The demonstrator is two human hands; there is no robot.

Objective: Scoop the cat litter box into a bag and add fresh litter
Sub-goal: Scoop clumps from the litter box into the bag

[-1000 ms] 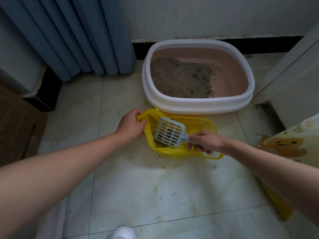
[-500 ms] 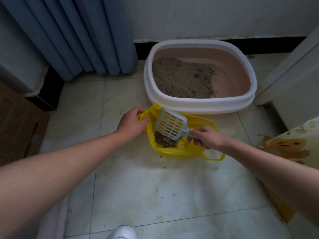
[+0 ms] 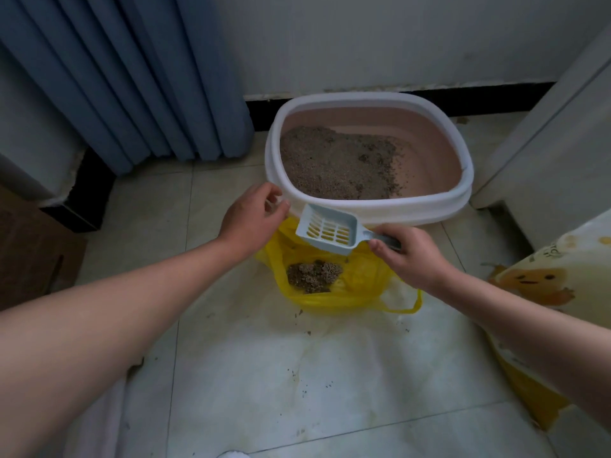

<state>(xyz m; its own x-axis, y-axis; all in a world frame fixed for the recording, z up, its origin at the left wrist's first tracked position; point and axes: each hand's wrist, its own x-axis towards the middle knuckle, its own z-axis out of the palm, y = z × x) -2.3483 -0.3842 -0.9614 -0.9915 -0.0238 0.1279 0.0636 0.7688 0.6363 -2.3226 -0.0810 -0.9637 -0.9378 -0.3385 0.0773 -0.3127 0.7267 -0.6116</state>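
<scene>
Litter box [image 3: 396,206] sits on the tiled floor [image 3: 297,375] against the wall, white rim, pinkish interior. Litter [image 3: 334,163] is heaped toward its left side and the right part of the bottom is bare. Yellow bag [image 3: 360,282] lies open on the floor directly in front of the box, its far edge touching the box's near wall. A dark clump of scooped litter [image 3: 312,276] rests inside it, and one handle loop [image 3: 408,305] trails to the right. Right grip [image 3: 413,259]: bare hand closed round the handle of the pale blue scoop [image 3: 327,231], thumb on the near side. Scoop is held level above the bag mouth, just in front of the box's near rim, head pointing left. Scoop is empty; yellow shows through the slots. Left grip [image 3: 254,216]: fingers loosely curled at the box's near-left corner, just above the bag's left edge. Cannot tell whether it pinches the bag edge or holds nothing. Stray grains are scattered on the floor around the bag. Printed sack with a cartoon duck [image 3: 542,282] stands at right, near the bag but apart from it. Blue curtain [image 3: 132,77] hangs left of the box.
</scene>
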